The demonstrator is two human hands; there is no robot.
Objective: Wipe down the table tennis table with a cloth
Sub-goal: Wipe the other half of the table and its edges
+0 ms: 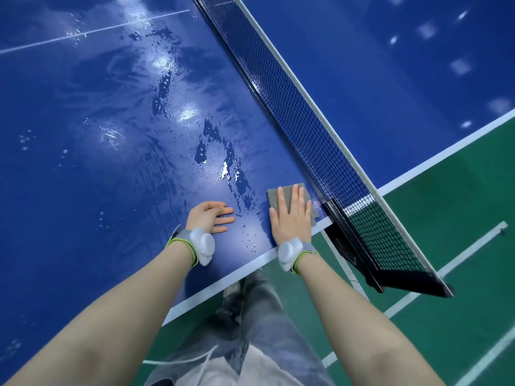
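The blue table tennis table [97, 112] fills the left and top of the head view, its surface wet with streaks and droplets. A folded grey cloth [274, 195] lies flat near the table's side edge, close to the net post. My right hand [291, 217] presses flat on the cloth, fingers spread and pointing away from me. My left hand [211, 218] rests on the bare wet surface to the left of the cloth, fingers loosely extended toward the right, holding nothing.
The black net [292, 101] with its white top band runs diagonally from the top centre to its clamp [354, 246] at the table edge. A white line [223, 285] borders the table. Below are green floor [446, 246] with white lines and my legs.
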